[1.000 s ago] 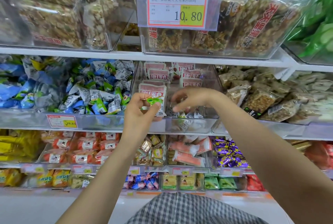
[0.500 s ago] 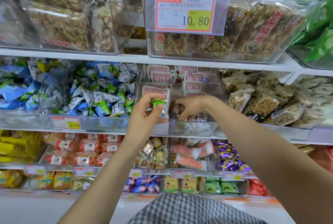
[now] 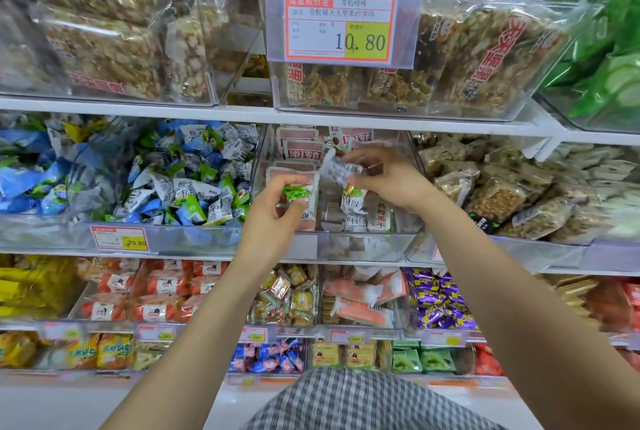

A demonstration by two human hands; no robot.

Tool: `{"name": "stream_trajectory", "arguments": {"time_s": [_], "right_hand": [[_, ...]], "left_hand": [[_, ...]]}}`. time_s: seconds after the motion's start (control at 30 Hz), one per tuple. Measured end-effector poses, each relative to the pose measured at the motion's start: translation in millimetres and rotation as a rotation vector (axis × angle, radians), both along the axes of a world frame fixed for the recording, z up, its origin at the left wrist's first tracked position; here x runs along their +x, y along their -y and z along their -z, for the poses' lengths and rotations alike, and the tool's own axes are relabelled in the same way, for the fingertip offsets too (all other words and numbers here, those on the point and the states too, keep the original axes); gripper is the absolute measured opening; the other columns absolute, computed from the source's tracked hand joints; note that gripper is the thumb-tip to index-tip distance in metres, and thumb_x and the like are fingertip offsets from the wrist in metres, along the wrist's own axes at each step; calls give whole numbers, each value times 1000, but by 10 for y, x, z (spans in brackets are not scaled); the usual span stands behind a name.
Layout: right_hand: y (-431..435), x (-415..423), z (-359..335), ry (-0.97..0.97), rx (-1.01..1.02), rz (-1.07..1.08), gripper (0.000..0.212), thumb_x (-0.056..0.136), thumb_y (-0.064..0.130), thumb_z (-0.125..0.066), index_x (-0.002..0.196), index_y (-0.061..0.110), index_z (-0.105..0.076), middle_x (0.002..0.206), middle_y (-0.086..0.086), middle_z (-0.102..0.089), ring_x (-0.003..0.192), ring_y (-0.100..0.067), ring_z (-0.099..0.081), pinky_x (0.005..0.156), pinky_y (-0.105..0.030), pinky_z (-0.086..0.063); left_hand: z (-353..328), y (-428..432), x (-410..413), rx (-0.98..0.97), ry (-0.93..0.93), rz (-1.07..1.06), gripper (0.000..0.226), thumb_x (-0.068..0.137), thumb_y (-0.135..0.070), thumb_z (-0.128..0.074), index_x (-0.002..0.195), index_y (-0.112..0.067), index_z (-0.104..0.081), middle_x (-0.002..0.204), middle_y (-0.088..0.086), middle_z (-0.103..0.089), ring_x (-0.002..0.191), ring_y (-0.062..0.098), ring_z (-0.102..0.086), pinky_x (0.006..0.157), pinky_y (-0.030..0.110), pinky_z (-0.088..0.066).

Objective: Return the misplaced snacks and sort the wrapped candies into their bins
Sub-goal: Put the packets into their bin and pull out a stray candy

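My left hand [image 3: 273, 218] holds a green-wrapped candy [image 3: 296, 191] in its fingertips, in front of the middle clear bin [image 3: 367, 246] on the second shelf. My right hand [image 3: 388, 180] pinches a white-wrapped candy [image 3: 337, 170], blurred, lifted above that bin. The bin holds red-and-white snack packs [image 3: 303, 149] at the back and a few white wrapped candies [image 3: 353, 203] at the front. To the left stands the bin of blue, green and white wrapped candies [image 3: 194, 180].
Bins of nut bars [image 3: 485, 187] sit to the right, and larger nut-bar packs [image 3: 467, 59] fill the top shelf behind a 10.80 price tag [image 3: 339, 28]. Lower shelves hold orange, purple and yellow snacks. A checked garment [image 3: 363, 402] shows at the bottom.
My right hand has come up out of the middle bin with a white-wrapped candy pinched in it. My left hand has stayed put, still holding the green candy.
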State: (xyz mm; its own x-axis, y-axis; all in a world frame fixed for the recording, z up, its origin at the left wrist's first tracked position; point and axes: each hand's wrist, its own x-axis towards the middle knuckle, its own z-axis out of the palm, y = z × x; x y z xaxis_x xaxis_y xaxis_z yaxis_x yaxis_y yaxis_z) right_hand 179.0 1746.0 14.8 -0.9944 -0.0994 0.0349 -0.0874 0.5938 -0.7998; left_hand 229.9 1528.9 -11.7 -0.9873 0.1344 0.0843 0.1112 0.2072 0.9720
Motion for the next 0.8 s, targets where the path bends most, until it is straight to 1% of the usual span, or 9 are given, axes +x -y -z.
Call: {"name": "stream_trajectory", "arguments": {"time_s": [0.1,0.17,0.23,0.3,0.37,0.43,0.53,0.67,0.8], "right_hand": [[19,133,-93,26,-267,41,27,85,16,-70,106,32,-63,113,5,-59,96,-6,-61,66,-16,-54],[67,216,-87,94,-416,-4,28,85,11,-69,103,31,-63,117,0,-58,94,-9,-62,63,-17,-54],[151,308,-81,141,-512,-66,30,85,5,-67,103,29,-61,112,-4,-61,88,-14,-65,65,-23,-57],[254,372,-69,116,-525,-92,30,85,3,-67,105,24,-61,98,-1,-64,82,-11,-65,69,-23,-58],[337,419,-68,24,-530,-67,32,84,2,-68,111,19,-62,90,6,-64,80,0,-63,71,-18,-54],[396,448,-55,-55,-535,-36,33,84,4,-68,115,15,-63,91,11,-63,81,9,-60,76,-13,-50],[418,511,-36,-128,-435,-50,32,88,9,-65,120,13,-62,102,15,-64,88,14,-59,82,-10,-48],[400,567,-47,-68,-353,-158,37,95,15,-57,132,16,-57,130,5,-61,114,-2,-58,100,-29,-47],[391,600,-54,4,-426,-279,40,92,12,-60,132,15,-56,120,-2,-64,94,-16,-64,90,-35,-55]], "left_hand": [[-69,-93,9,21,55,-1,23,100,-19,-48,112,-35,-60,95,16,-57,74,11,-71,87,53,-53],[-132,-174,10,125,135,-7,15,99,-29,-50,111,-28,-59,96,5,-56,86,11,-67,85,40,-57],[-185,-260,4,263,288,22,29,93,-47,-54,113,-27,-57,118,-2,-59,106,18,-64,81,35,-58],[-195,-364,-3,405,400,94,53,86,-58,-55,130,-29,-51,129,0,-59,110,22,-65,81,44,-58],[-233,-476,30,488,417,78,60,89,-57,-51,141,-28,-41,130,1,-59,98,19,-70,75,46,-59],[-267,-539,56,497,396,-28,61,91,-54,-51,144,-28,-35,127,-3,-56,93,15,-71,65,40,-60],[-236,-571,72,562,391,-127,69,87,-52,-61,146,-34,-31,138,2,-50,110,23,-64,61,35,-58],[-219,-547,170,611,366,-207,67,87,-46,-64,146,-31,-35,130,2,-59,102,16,-67,58,30,-55],[-184,-496,246,630,329,-343,54,86,-42,-67,134,-27,-49,117,-3,-65,88,11,-65,54,24,-50]]}}
